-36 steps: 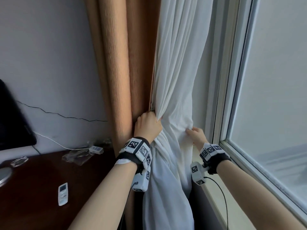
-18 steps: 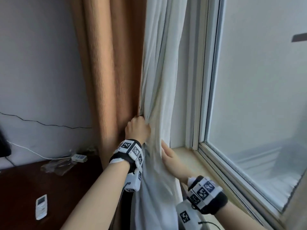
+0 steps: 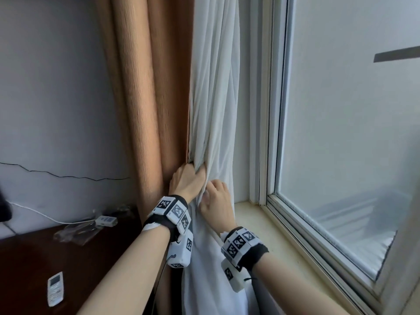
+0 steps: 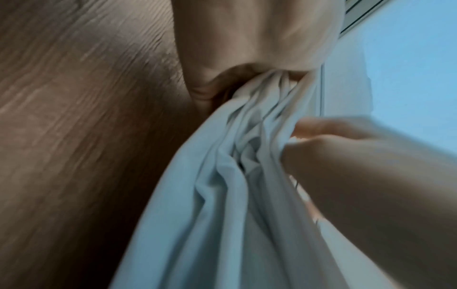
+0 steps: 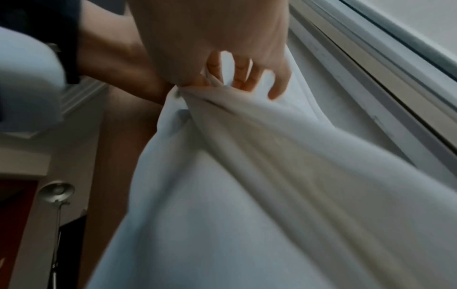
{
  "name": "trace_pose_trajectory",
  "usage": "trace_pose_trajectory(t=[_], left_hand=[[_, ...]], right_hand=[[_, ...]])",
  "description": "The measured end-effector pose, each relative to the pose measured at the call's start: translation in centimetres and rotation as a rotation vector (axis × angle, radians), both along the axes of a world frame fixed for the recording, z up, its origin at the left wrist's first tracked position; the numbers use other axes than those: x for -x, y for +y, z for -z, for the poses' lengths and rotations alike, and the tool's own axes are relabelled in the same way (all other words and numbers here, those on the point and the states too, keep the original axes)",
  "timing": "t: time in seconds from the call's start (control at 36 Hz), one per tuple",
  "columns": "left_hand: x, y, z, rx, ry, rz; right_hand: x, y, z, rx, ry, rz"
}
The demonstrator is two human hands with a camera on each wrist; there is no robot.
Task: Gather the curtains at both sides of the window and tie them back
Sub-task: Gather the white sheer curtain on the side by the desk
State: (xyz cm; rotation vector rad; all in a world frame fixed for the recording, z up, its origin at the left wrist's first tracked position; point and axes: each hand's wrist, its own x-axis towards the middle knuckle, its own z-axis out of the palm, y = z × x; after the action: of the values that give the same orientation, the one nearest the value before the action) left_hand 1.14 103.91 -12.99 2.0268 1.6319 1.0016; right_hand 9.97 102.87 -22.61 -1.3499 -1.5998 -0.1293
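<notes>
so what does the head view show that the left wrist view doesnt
Only the head view shows the dark desk with the white remote, the windowsill and both wrist bands. Only the left wrist view shows, close up, the folds bunching where the left hand grips them. Both show the white sheer curtain held by the left hand and the right hand, with the tan curtain beside it.

Both bare forearms are reaching forward and up, each wrist wearing a black band with white marker blocks. The left hand (image 3: 185,183) is clenching its curled fingers round a bunch of the white curtain (image 3: 213,98). Just beside and slightly below it, the right hand (image 3: 216,198) is pinching the same fabric, its other fingers (image 5: 277,86) spreading loosely.
</notes>
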Motion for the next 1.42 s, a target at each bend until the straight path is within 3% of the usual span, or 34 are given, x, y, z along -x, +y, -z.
trace_pose_trajectory(t=[0.08,0.25,0.36,0.44,0.53,0.64,0.75,0.92,1.03,1.11,1.22,1.31,1.42], left_hand=[[-0.5,-0.6,0.1,0.005,-0.032,0.007],[-0.8,-0.1,0.5,-0.138,0.144,-0.102],[0.0,0.9,0.6,-0.155,0.142,-0.077],[0.4,1.5,1.0,-0.184,0.163,-0.066],[0.5,2.0,1.3,-0.197,0.163,-0.062],[0.4,2.7,1.4,-0.189,0.183,-0.053],[0.4,3.2,1.4,-0.207,0.201,-0.06],[0.7,3.5,1.4,-0.213,0.232,-0.093],[0.6,3.2,1.4,-0.217,0.249,-0.131],[0.3,2.9,1.5,-0.215,0.224,-0.155],[-0.5,2.3,1.4,-0.177,0.206,-0.153],[-1.1,1.9,1.3,-0.145,0.149,-0.129],[-1.3,1.1,1.2,-0.133,0.086,-0.073]], right_hand=[[-0.3,0.4,-0.1,0.039,0.099,-0.126],[-0.8,-0.1,-0.1,0.107,0.091,-0.239],[-3.8,1.1,-0.6,0.311,0.444,-0.371],[-6.9,2.9,-0.3,0.312,0.74,-0.231],[-9.9,5.5,0.2,0.41,0.852,-0.125],[-11.2,8.9,1.2,0.743,0.918,-0.287],[-10.0,10.2,2.0,0.898,0.921,-0.448],[-8.8,9.6,2.6,0.626,0.523,-0.148],[-9.6,5.4,2.1,0.508,0.533,-0.005],[-8.6,0.7,1.1,0.418,0.538,-0.139],[-5.3,-3.4,-0.1,0.484,0.309,-0.36],[-3.3,-3.3,0.0,0.493,0.146,-0.35],[-2.3,-1.7,0.3,0.517,0.095,-0.271]])
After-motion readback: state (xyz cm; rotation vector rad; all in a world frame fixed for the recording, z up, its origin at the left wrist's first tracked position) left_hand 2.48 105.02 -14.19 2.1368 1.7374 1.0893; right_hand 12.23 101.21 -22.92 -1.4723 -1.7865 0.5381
